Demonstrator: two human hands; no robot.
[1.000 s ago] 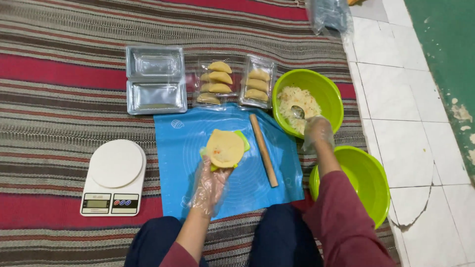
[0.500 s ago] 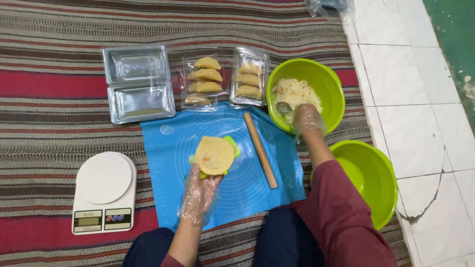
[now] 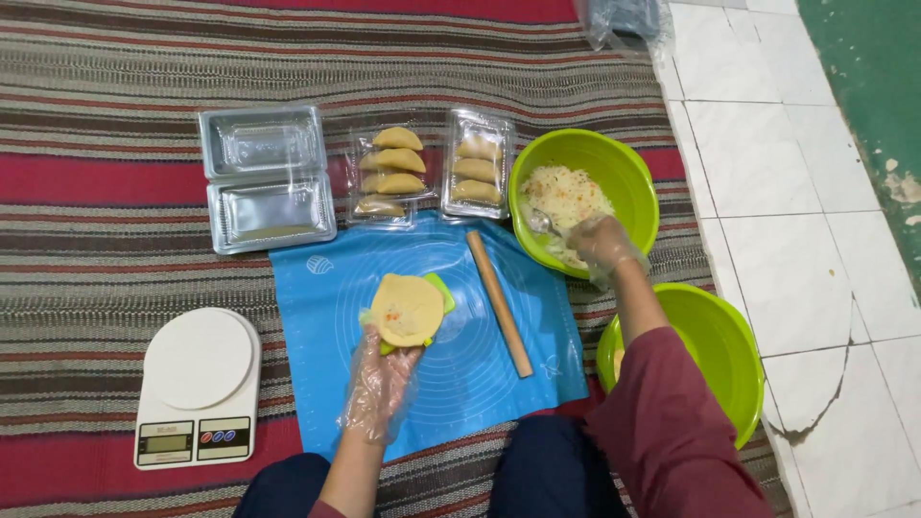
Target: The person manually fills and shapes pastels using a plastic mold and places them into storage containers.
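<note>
- The gloved right hand (image 3: 600,245) has stayed in the lime-green plastic bowl of pale shredded filling (image 3: 583,197) over the last second, its fingers closed on a metal spoon (image 3: 542,223) whose bowl lies in the filling. It was already over that bowl a second ago, so I judge it is taking up a portion.
- The gloved left hand (image 3: 382,384) has kept hold of the green hinged plastic press (image 3: 436,297) with the round yellow dough disc (image 3: 407,309) laid open on it. The fingers are curled under the press from the near side, over the middle of the blue silicone mat (image 3: 480,374). A small orange speck shows on the disc; otherwise it looks unfilled.
- The wooden rolling pin (image 3: 499,302) lies slantwise on the right half of the mat, unmoved, apart from both hands.
- A second lime-green plastic bowl (image 3: 720,355) sits just off the mat's right edge on the striped woven rug (image 3: 115,77), partly hidden by the maroon sleeve (image 3: 672,432).
- Packages along the mat's far edge: two clear rectangular plastic trays holding folded yellow pastries, one (image 3: 386,173) with four, one (image 3: 477,165) with three, side by side.
- Left of them, a clear hinged plastic box (image 3: 264,177), open, nothing in it.
- A white digital kitchen scale (image 3: 197,384) with a round platform stands off the mat's near left corner, its small display and two coloured buttons facing the person.
</note>
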